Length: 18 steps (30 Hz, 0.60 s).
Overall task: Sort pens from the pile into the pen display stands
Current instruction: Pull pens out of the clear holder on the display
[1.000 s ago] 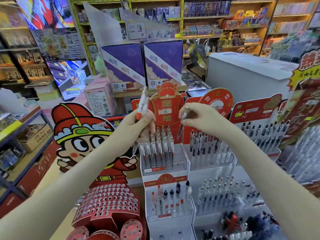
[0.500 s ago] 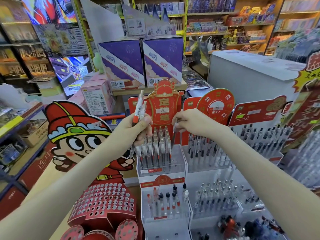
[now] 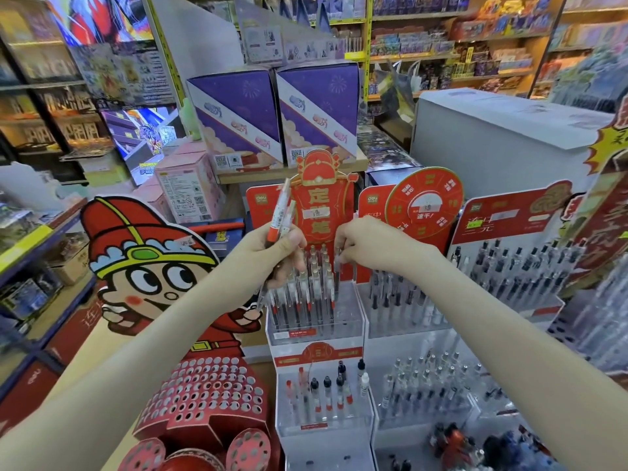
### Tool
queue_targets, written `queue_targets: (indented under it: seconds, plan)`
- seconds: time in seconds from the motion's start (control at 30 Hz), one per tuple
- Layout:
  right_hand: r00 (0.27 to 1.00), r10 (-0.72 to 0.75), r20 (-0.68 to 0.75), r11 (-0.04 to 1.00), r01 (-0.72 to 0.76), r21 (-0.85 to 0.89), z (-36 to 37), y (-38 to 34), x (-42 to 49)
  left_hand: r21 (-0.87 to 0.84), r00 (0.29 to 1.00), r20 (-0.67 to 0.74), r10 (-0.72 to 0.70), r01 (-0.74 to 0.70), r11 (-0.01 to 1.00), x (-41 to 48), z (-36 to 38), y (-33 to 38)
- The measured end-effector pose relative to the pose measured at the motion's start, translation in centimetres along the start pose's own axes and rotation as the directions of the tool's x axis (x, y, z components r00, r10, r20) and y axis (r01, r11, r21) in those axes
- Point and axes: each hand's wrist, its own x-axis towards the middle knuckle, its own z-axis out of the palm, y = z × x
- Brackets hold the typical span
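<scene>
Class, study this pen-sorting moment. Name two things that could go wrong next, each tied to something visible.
The right hand pinches a pen over tightly packed rows in the upper stand; it may miss a free slot or jostle neighbours. The left hand grips spare pens fanned apart; one could slip.

a cardboard cartoon figure [image 3: 146, 266] with a red hat stands at left. behind, two purple boxes [image 3: 238, 110] sit side by side, a pink box [image 3: 190, 188] near them.
</scene>
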Motion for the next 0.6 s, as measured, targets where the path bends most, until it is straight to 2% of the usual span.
queue_targets:
  seconds: [0.13, 0.27, 0.43, 0.6]
  plan:
    - [1.000, -0.021, -0.021, 0.993, 0.019, -0.113, 0.2, -0.9, 0.2, 0.120, 0.996, 0.051, -0.067, 0.061, 0.991, -0.2, 0.4, 0.3]
    - [0.994, 0.051, -0.095, 0.973, -0.070, -0.219, 0.2, -0.5, -0.1, 0.154, 0.993, 0.072, -0.097, 0.085, 0.984, -0.3, 0.2, 0.2]
    - [0.999, 0.032, -0.033, 0.999, -0.032, 0.016, -0.4, -0.2, -0.8, 0.064, 0.993, 0.107, -0.047, 0.040, 0.997, -1.0, 0.1, -0.1]
    - [0.999, 0.030, -0.046, 0.999, -0.029, 0.015, -0.2, -0.6, -0.5, -0.001, 0.997, 0.065, 0.030, -0.030, 1.000, -1.3, -0.3, -0.3]
